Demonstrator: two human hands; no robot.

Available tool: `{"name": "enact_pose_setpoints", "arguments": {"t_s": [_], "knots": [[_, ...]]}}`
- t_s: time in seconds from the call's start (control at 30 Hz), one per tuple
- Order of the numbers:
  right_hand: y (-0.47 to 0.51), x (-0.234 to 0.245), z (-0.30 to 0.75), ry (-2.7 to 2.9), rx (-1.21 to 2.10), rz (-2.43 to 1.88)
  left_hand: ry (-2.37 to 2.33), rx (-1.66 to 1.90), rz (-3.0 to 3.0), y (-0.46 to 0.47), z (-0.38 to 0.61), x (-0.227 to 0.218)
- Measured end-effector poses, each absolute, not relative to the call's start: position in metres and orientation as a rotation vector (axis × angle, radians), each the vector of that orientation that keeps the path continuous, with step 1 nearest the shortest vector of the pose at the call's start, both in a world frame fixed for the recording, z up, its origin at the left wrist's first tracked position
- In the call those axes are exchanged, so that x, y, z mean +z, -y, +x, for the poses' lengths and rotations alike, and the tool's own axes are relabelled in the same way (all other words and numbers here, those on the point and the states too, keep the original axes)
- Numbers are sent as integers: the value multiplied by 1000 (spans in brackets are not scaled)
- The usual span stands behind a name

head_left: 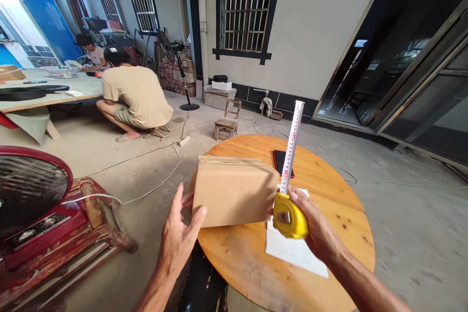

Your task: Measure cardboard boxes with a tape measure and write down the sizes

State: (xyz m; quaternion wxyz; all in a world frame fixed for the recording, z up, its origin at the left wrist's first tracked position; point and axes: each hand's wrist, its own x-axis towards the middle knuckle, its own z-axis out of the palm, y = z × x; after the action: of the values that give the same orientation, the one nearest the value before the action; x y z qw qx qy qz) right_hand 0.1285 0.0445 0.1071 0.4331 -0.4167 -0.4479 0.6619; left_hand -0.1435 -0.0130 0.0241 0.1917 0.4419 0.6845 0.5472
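Observation:
A plain cardboard box (234,190) sits on the round wooden table (329,175). My left hand (179,231) grips the box's left end, thumb on its near face and fingers behind the edge. My right hand (314,224) is closed around a yellow tape measure (288,215), held at the box's right end. Its white blade (291,151) sticks straight up, past the top of the box. A white sheet of paper (296,251) lies under my right hand. A dark phone (281,162) lies flat behind the box.
A red fan (29,195) stands low at the left. A person in a beige shirt (137,95) squats on the concrete floor beyond, with another person at a long table (47,92). A small wooden stool (227,124) and white cables (161,180) lie on the floor.

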Motion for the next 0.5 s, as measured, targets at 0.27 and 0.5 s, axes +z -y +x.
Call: {"name": "enact_pose_setpoints", "arguments": {"t_s": [0.27, 0.5], "knots": [[-92, 149, 98, 1092, 1645, -1047, -2072, 1317, 1373, -11, -158, 41], [-8, 126, 100, 950, 2077, -1215, -1838, 1304, 1788, 4, -152, 22]]}}
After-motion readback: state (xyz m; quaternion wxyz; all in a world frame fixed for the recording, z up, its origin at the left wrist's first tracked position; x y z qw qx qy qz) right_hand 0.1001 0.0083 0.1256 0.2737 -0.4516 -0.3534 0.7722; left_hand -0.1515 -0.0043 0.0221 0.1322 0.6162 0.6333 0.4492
